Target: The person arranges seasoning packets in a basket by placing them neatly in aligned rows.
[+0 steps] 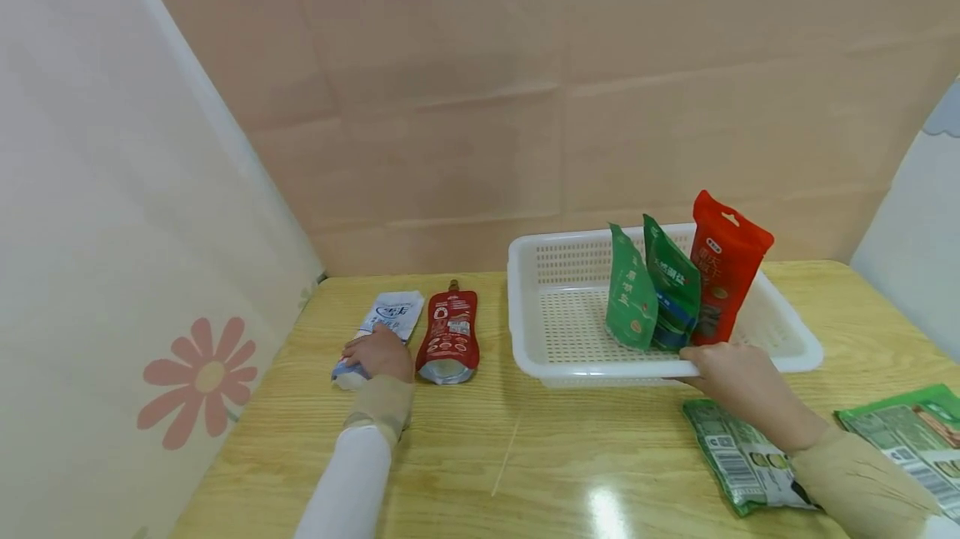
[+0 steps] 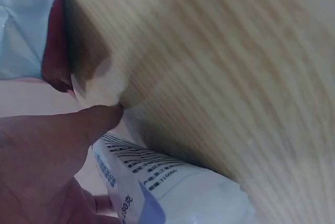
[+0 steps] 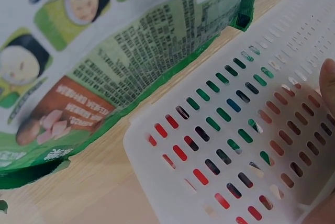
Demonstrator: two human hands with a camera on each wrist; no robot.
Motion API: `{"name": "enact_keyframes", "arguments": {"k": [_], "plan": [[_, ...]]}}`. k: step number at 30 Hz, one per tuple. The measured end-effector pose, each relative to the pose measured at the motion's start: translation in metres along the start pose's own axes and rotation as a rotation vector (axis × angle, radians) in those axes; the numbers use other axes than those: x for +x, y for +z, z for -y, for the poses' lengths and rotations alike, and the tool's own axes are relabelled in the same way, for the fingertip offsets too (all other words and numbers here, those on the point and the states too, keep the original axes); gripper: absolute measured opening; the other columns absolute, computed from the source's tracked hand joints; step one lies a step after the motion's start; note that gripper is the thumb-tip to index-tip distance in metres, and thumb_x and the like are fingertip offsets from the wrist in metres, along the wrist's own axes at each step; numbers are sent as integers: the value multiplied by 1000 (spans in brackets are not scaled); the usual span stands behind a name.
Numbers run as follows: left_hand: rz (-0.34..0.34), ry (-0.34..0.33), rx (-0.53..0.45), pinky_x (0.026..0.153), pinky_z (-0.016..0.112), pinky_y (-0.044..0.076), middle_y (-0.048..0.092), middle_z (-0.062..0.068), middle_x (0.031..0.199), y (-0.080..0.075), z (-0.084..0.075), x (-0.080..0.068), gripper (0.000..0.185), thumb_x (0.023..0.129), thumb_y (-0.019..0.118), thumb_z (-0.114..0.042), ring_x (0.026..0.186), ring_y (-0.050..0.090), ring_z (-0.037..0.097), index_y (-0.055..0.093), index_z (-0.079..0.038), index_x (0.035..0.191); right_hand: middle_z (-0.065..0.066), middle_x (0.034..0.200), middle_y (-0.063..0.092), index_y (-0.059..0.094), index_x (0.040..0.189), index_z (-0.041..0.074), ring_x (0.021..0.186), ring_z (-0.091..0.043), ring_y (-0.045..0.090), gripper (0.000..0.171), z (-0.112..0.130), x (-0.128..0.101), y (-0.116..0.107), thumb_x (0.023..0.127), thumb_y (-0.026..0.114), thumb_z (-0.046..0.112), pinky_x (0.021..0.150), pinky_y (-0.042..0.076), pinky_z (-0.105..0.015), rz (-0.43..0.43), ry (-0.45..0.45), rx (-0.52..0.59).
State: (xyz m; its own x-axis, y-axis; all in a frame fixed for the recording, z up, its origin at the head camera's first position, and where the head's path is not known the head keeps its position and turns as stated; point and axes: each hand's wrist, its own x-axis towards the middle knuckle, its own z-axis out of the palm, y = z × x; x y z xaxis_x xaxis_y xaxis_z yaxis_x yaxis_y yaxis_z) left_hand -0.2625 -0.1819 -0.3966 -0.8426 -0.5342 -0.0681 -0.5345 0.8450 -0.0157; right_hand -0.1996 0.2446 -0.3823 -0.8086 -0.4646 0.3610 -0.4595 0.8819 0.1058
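Note:
My left hand (image 1: 381, 353) lies over a white-and-blue printed bag (image 1: 397, 311) that is flat on the table. In the left wrist view the thumb (image 2: 99, 122) reaches along one side of this bag (image 2: 199, 195), and the fingers bend at its other side. My right hand (image 1: 738, 376) grips the front rim of a white plastic basket (image 1: 592, 370). Two green salt bags (image 1: 632, 297) (image 1: 677, 276) and a red bag (image 1: 723, 260) stand upright inside the basket, toward its right half. Slotted basket wall (image 3: 209, 150) shows in the right wrist view.
A red spouted pouch (image 1: 450, 335) lies just right of the left hand. Green printed packs (image 1: 738, 460) (image 1: 915, 439) lie at the front right, one partly beneath the right forearm. A paper-covered wall (image 1: 450, 147) closes off the back, a flowered curtain (image 1: 112, 272) the left.

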Motion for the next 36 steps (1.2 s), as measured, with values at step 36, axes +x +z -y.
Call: {"name": "enact_keyframes", "arguments": {"k": [36], "plan": [[-156, 238, 111, 73, 55, 54, 67, 27, 97, 8, 30, 2, 22, 90, 50, 1, 83, 68, 36, 68, 10, 99, 5, 52, 48, 59, 67, 17, 47, -11, 42, 29, 0, 1, 0, 62, 88, 19, 43, 39, -29, 5, 0, 13]]}}
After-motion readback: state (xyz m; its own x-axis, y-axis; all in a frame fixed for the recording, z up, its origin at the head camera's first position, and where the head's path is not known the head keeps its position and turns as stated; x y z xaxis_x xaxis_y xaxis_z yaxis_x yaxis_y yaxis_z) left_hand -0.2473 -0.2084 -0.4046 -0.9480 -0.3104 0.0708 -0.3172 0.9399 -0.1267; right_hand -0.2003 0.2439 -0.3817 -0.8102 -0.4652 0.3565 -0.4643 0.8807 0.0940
